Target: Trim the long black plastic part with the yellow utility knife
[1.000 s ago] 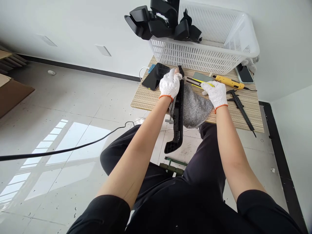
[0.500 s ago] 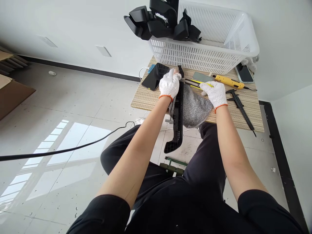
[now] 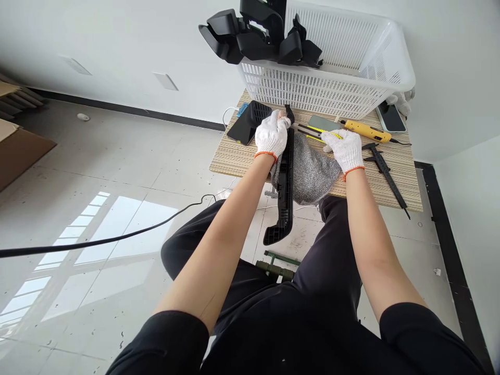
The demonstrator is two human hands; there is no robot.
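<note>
My left hand [image 3: 271, 134], in a white knit glove with an orange cuff, is closed around the upper part of a long black plastic part [image 3: 286, 192]. The part's ribbed lower end juts over the table's front edge. A grey cloth [image 3: 312, 172] lies beneath it and to its right. My right hand [image 3: 346, 148], gloved the same way, grips a yellow and black utility knife [image 3: 313, 133]. Its blade points left, close to the plastic part beside my left fingers. Whether the blade touches the part I cannot tell.
A white plastic basket [image 3: 332, 88] holding black plastic pieces [image 3: 260, 39] stands at the back of the wooden table [image 3: 230, 159]. To the right lie a yellow corded tool [image 3: 367, 131], a caliper [image 3: 388, 177] and a phone [image 3: 391, 117]. A black cable [image 3: 148, 229] crosses the left side.
The knife in my right hand has shifted very slightly, its blade end a little higher. My left hand and the black plastic part look almost still.
</note>
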